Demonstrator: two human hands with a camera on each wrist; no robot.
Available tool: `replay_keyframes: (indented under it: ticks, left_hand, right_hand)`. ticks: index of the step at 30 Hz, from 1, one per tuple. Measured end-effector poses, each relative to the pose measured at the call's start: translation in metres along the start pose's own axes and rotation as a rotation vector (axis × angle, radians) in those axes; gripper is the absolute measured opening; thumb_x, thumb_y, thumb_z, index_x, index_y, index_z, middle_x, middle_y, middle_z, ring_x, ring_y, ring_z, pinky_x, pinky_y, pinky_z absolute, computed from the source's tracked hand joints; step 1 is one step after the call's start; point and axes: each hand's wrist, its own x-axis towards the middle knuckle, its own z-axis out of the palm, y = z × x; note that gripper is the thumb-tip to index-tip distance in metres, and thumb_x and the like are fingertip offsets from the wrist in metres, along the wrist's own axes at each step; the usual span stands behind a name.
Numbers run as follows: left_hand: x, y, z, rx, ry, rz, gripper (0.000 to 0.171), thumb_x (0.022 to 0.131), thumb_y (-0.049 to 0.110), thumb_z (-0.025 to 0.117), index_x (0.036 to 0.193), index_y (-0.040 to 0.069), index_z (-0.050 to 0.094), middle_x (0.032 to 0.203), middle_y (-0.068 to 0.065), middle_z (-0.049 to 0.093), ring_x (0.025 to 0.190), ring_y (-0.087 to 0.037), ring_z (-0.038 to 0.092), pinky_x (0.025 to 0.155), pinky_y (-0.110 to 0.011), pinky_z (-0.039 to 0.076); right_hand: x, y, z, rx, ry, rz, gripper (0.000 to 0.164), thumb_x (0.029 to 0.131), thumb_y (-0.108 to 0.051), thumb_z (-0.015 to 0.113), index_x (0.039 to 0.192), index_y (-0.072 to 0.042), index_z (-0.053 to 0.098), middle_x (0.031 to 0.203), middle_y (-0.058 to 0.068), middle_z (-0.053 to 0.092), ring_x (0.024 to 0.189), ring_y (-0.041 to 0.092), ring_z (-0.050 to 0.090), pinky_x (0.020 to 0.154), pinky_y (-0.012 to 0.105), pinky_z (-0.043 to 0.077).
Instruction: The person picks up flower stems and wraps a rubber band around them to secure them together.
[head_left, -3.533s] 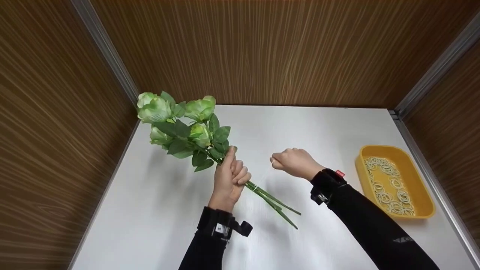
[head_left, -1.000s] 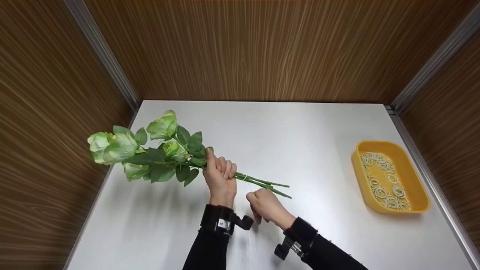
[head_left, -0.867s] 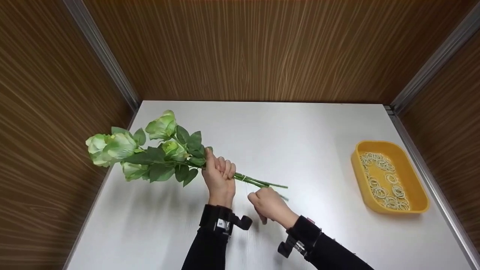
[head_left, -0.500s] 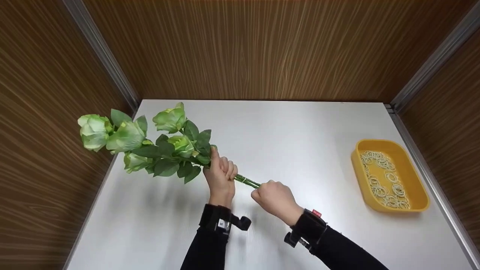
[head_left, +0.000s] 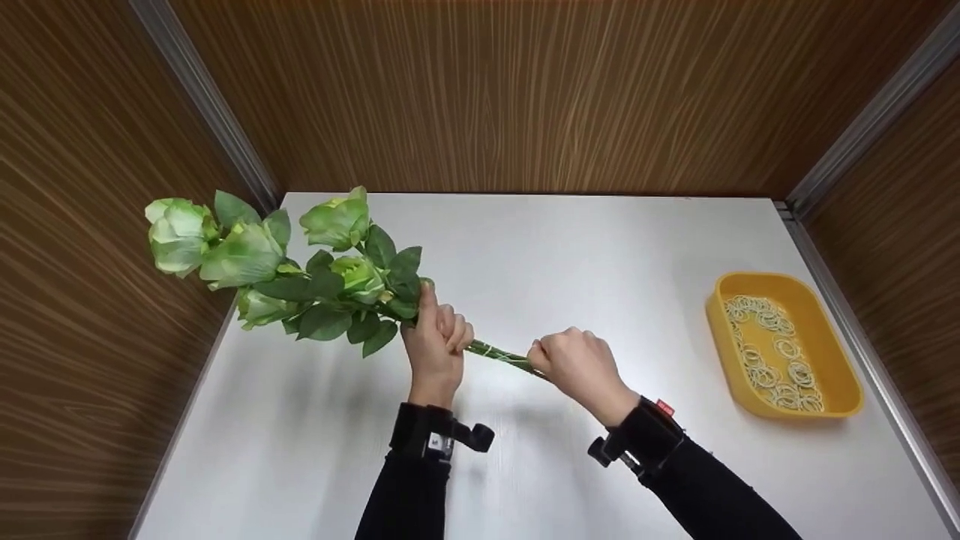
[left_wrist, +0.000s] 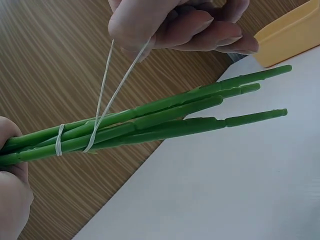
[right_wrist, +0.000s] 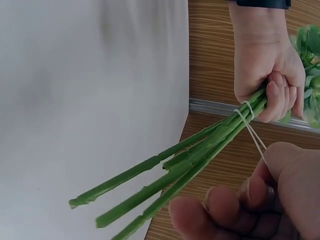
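A bunch of pale green roses (head_left: 244, 255) with dark green leaves points to the upper left, above the table. My left hand (head_left: 437, 341) grips its stems (left_wrist: 165, 112) just below the leaves, thumb along them. Around the stems, beside that hand, sits one white rubber band loop (left_wrist: 59, 140). A second wrap of rubber band (left_wrist: 119, 89) is stretched away from the stems in two strands, and my right hand (head_left: 581, 371) pinches its end. In the right wrist view the other fingers (right_wrist: 222, 205) of that hand are bent and the stem ends spread apart.
A yellow tray (head_left: 838, 367) with several pale rubber bands (head_left: 765, 375) stands at the right of the white table (head_left: 585, 247). Brown wood-grain panels (head_left: 487, 90) with metal edge strips close off the back and both sides.
Since the frames a second ago, my right hand has risen from below the stems and shifted right. The flower heads have tipped upward. My left hand keeps its grip.
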Motion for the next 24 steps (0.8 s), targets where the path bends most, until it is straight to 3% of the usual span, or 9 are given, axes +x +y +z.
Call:
replay_keyframes:
  ticks: [14,24]
  left_hand:
    - [-0.001,0.006,0.002,-0.017,-0.092,0.003,0.06,0.11,0.039,0.046,0.057,0.015,0.029,0.045,0.007,0.027,0.035,-0.006,0.022,0.039,-0.023,0.022]
    - [0.0,0.01,0.007,-0.083,-0.128,0.009,0.059,0.11,0.038,0.045,0.06,0.013,0.028,0.046,0.006,0.023,0.036,-0.007,0.019,0.038,-0.022,0.019]
  right_hand:
    - [0.006,0.018,0.004,0.143,-0.07,0.08,0.049,0.086,-0.004,0.058,0.054,-0.022,0.025,0.054,-0.013,0.018,0.053,0.007,0.016,0.05,0.024,0.013]
    - [0.01,0.024,0.011,0.199,-0.147,0.153,0.049,0.089,-0.008,0.058,0.053,-0.02,0.027,0.052,-0.014,0.02,0.052,0.007,0.02,0.051,0.024,0.016]
